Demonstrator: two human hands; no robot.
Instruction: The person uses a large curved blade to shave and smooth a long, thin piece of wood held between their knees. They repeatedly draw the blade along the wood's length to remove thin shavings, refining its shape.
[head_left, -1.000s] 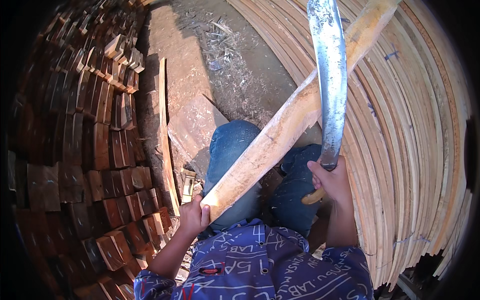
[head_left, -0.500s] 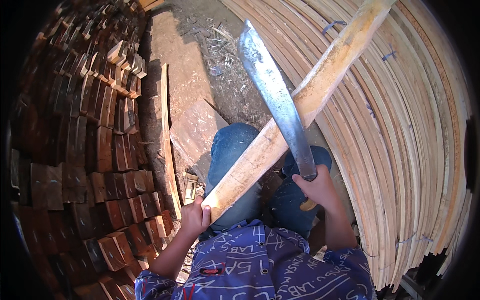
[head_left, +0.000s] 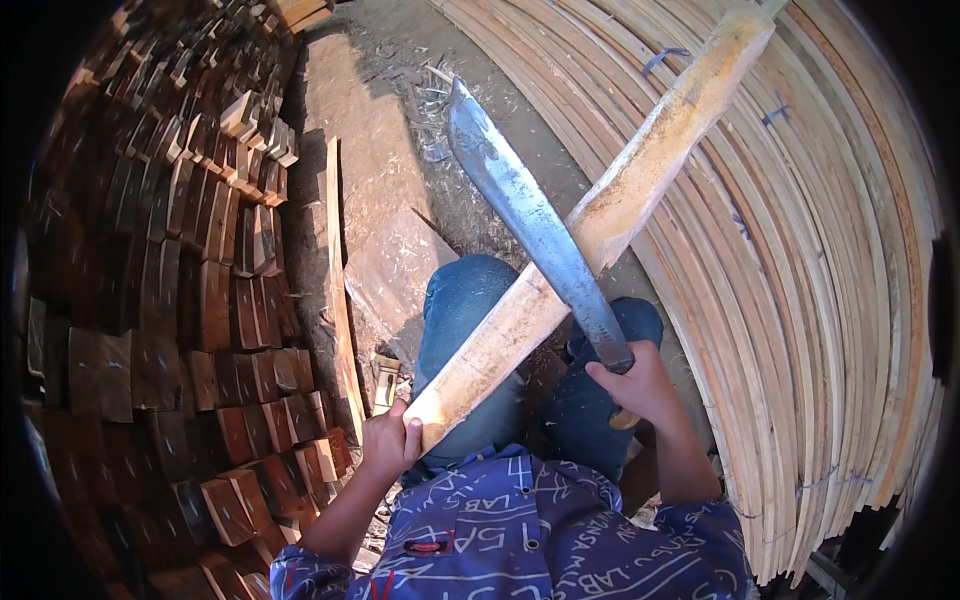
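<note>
Gripping the plank (head_left: pixel 600 225) low with the left hand (head_left: pixel 388 440), right hand (head_left: pixel 632 382) clenched on the machete (head_left: pixel 530 220), blade crossing the plank's long axis.

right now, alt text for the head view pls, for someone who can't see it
Seen from above, a seated person's left hand grips the near end of a long pale wooden plank while the right hand holds a machete whose blade lies across it. Stacked wood blocks stand at left, bundled wooden slats at right.

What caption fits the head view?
Left hand grips wooden slat; right hand lays machete across it.
</note>
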